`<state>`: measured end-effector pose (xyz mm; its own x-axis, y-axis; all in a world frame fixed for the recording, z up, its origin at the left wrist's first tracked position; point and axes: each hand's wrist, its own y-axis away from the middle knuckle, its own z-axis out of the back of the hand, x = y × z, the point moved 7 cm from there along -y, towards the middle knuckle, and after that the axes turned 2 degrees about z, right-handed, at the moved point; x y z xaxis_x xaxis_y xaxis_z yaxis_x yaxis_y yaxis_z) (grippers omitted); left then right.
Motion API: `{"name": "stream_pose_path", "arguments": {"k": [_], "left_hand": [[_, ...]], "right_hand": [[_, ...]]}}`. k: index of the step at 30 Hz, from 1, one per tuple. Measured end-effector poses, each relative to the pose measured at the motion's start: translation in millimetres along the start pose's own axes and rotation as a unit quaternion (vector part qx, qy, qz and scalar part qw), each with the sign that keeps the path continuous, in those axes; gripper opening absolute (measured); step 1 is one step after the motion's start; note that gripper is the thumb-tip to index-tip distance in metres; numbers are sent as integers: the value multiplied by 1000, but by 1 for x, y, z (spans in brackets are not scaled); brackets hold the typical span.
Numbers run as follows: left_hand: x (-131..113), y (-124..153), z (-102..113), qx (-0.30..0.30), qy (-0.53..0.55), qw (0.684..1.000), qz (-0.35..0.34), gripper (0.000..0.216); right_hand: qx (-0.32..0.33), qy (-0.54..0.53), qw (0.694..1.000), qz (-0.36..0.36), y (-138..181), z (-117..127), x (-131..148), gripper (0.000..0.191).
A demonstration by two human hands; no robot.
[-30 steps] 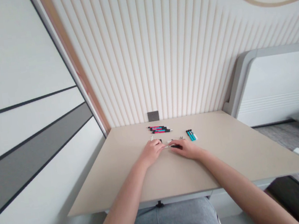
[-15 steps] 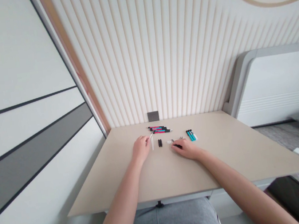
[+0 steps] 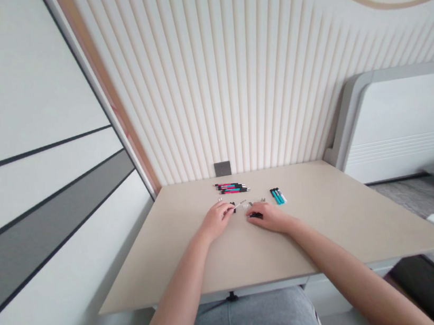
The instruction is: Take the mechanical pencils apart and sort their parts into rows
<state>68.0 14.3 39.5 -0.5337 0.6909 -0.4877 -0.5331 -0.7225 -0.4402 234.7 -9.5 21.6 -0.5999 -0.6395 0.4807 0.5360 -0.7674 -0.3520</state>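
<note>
while the table (image 3: 330, 233) is bearing pink pens (image 3: 231, 187) just beyond the grip, the left hand (image 3: 217, 219) is pinching a thin white refill (image 3: 240, 203), tip pointing toward the right hand (image 3: 271, 219), which is gripping a black barrel piece (image 3: 256, 215); aligning both straight is probably mattering most

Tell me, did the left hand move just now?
Yes. The left hand slid right, toward the right hand. Half a second ago it lay well left of the pink pens; now it sits almost straight in front of them.
</note>
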Motion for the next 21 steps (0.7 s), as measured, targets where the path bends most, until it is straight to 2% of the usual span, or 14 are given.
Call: {"name": "stream_pose_path", "arguments": {"k": [8,14,21], "left_hand": [[-14,4,-8,49,0,998,-45,20],[-15,5,-12,61,0,997,-49,18],[-14,6,-14,68,1,997,-44,18]], "right_hand": [[-24,-42,998,-31,0,3,-2,28],[-58,-72,996,-18,-1,8,2,29],[-80,-72,993,-49,-2,7,-1,29]]}}
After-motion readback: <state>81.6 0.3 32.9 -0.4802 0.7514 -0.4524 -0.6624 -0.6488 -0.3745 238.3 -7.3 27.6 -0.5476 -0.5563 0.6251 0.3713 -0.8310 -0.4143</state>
